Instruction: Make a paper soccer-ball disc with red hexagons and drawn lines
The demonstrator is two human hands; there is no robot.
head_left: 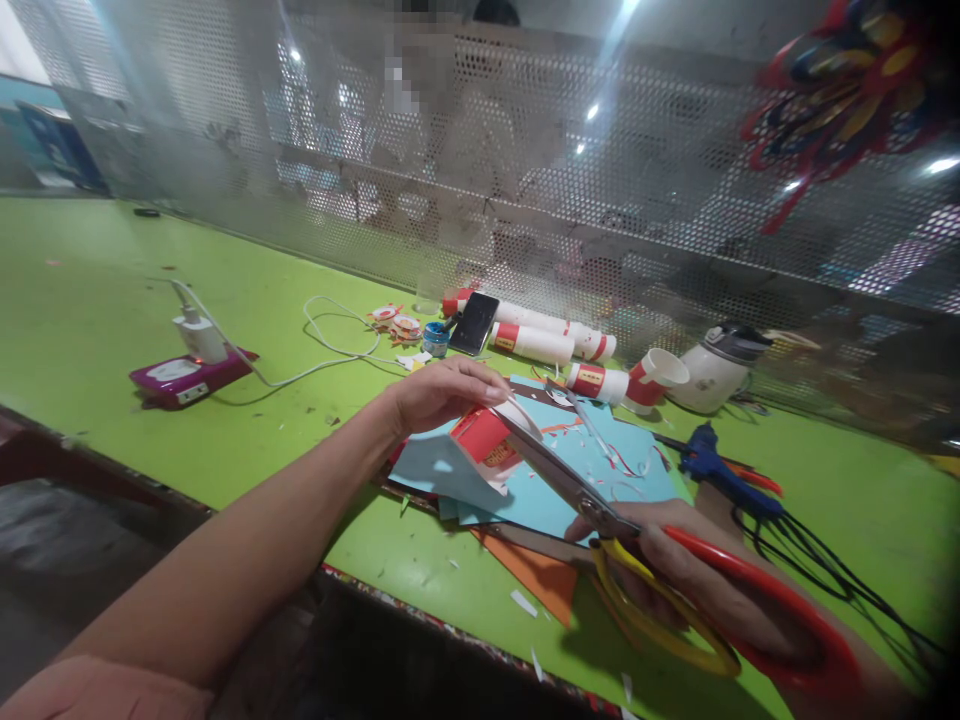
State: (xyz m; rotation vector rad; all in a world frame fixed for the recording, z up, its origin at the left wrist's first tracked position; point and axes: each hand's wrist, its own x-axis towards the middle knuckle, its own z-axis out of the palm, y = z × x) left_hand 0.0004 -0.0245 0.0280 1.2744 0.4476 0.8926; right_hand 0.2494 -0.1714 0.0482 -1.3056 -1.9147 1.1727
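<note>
Scissors [598, 507]: gripped firmly in the right hand [705, 590], digits wrapped around the red and yellow handles, blades angled up and leftward!
Paper cup [486, 438]: red and white, held tilted over the blue sheets [630, 465], its rim met by the blades; whether paper is caught between them cannot be told.
Left hand [451, 388]: arched over from above, the cup's edge grasped by its fingers.
Green table [90, 290]: sprinkled with white scraps [523, 603], an orange sheet [536, 580] seen near the front edge.
Back row: lying cups [532, 343] laid beside a dark phone [475, 322].
Right side: a blue glue gun [739, 485] set down, cord trailing.
Left side: a white plug [201, 338] seated in a purple power strip [187, 385].
</note>
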